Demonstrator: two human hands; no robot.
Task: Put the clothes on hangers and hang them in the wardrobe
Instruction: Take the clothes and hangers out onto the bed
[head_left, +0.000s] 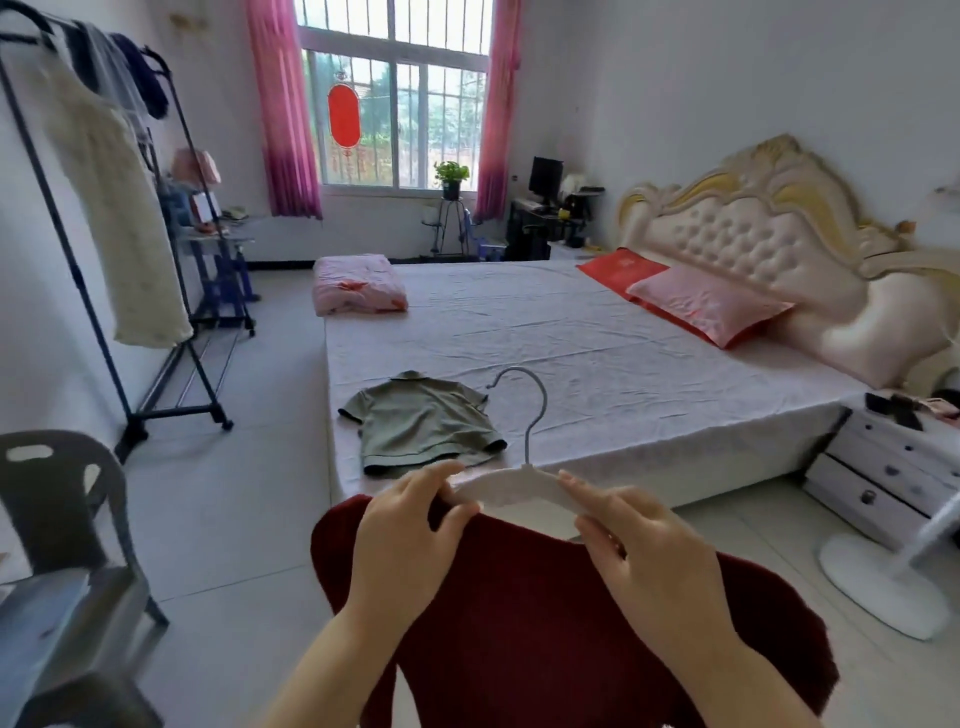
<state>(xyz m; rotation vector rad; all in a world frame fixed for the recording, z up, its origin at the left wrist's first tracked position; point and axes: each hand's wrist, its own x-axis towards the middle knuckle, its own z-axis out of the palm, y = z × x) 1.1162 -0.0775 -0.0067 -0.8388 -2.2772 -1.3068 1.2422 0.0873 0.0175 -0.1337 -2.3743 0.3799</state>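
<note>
A dark red garment (545, 623) hangs in front of me from a white hanger (514, 486) with a grey metal hook. My left hand (405, 540) grips the hanger's left shoulder and the garment's neckline. My right hand (639, 545) pinches the hanger's right end together with the cloth. An olive green short-sleeved shirt (423, 423) lies flat on the near left corner of the bed (597, 353). At the left stands a black clothes rack (171, 291), where a cream dress (119, 208) and some dark clothes hang.
A dark plastic chair (62, 545) is at my near left. A white drawer unit (893, 467) and a white fan base (883, 587) sit at the right. A folded pink quilt (358, 283) and pillows (706, 301) lie on the bed.
</note>
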